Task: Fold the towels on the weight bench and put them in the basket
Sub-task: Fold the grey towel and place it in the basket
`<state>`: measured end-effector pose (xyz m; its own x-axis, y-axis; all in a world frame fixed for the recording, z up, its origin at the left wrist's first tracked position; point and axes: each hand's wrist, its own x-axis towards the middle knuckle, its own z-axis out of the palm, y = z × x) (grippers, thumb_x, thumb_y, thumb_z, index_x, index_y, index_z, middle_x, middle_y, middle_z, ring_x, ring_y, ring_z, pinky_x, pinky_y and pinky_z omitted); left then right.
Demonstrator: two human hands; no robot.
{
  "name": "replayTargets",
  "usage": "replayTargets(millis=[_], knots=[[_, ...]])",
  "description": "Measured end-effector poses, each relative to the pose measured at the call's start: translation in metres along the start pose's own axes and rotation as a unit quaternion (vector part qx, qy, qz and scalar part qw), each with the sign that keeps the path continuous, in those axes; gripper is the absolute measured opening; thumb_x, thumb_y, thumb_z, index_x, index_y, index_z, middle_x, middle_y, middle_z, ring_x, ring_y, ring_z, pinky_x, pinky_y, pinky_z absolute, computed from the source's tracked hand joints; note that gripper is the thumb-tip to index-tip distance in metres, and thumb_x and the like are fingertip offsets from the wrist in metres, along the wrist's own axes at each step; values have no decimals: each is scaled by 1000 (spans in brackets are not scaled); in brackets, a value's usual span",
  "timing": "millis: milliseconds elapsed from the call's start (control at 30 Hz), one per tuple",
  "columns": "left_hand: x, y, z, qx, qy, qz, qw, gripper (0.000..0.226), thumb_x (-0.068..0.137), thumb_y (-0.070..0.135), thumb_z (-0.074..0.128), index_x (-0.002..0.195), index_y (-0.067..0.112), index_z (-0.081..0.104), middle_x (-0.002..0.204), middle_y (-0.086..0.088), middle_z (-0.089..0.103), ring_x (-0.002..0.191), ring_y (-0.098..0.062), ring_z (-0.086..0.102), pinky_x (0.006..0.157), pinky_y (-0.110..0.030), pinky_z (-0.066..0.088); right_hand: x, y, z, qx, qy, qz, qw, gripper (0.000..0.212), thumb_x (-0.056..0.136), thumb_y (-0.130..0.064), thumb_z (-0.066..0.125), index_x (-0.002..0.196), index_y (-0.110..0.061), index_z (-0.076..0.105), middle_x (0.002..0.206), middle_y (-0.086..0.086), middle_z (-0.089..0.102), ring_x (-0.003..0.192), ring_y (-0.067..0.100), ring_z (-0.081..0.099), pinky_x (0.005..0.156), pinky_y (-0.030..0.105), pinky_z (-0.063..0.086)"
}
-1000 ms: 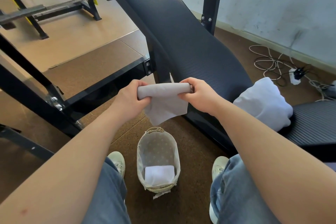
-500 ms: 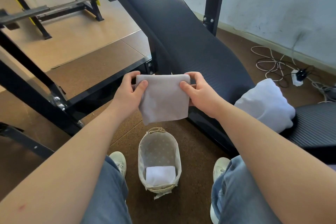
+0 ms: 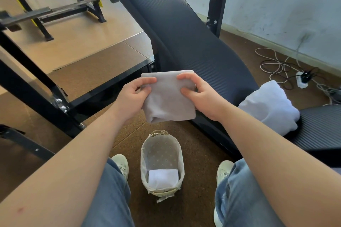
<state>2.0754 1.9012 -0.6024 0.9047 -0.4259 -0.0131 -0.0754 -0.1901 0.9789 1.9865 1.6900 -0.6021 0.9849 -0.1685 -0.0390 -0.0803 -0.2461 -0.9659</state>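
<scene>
Below, an oval fabric-lined woven basket [image 3: 143, 155] holds a folded white towel [image 3: 163, 178], its near edge hidden by the rim. Above, left hand [image 3: 132, 97] and right hand [image 3: 201, 96] pinch a folded grey towel [image 3: 168, 97]; beyond, a crumpled white towel [image 3: 269, 105] lies on the black padded weight bench [image 3: 184, 33], top cropped.

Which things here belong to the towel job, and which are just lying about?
Job: grey towel in left hand and right hand; white towel on bench; basket with folded towel inside.
Lying about: cables, power strip, barbell rack.
</scene>
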Motion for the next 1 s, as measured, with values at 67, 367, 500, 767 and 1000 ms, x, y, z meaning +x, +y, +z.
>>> replayTargets(millis=[67, 367, 500, 767, 1000], knots=[[-3, 2, 1, -8, -43, -24, 999, 42, 96, 13, 67, 129, 37, 62, 129, 2, 56, 113, -22, 63, 88, -42, 61, -1, -1, 0, 10, 4, 17, 1000, 38, 105, -14, 55, 134, -38, 56, 126, -2, 52, 110, 20, 59, 88, 36, 60], [-7, 5, -4, -4, -205, -91, 974, 98, 72, 14, 77, 155, 42, 32, 148, 9, 35, 127, -21, 54, 99, -44, 57, -1, -2, -10, 0, 31, 47, 998, 54, 100, -7, 58, 143, -40, 53, 130, -6, 50, 107, 18, 64, 88, 35, 61], [-8, 7, -3, -33, -214, -93, 972, 99, 77, 2, 70, 159, 37, 26, 150, 7, 33, 126, -23, 55, 99, -42, 57, -1, -3, -10, 11, 25, 49, 998, 55, 101, -9, 60, 145, -40, 52, 134, -5, 47, 111, 16, 62, 84, 28, 61], [-8, 9, -8, -10, -327, -152, 933, 138, 52, 27, 93, 158, 49, 7, 153, 15, 24, 135, -24, 45, 108, -42, 51, -2, -1, -17, 47, -48, 89, 994, 90, 79, -13, 86, 150, -45, 42, 140, -4, 40, 124, 24, 55, 102, 46, 55], [-10, 10, -4, -89, -218, -113, 965, 95, 69, 28, 79, 152, 39, 35, 146, 4, 42, 128, -26, 56, 100, -49, 55, -5, -8, -22, 76, -57, 92, 991, 92, 82, -6, 83, 153, -45, 38, 143, -5, 37, 122, 19, 56, 95, 36, 59]])
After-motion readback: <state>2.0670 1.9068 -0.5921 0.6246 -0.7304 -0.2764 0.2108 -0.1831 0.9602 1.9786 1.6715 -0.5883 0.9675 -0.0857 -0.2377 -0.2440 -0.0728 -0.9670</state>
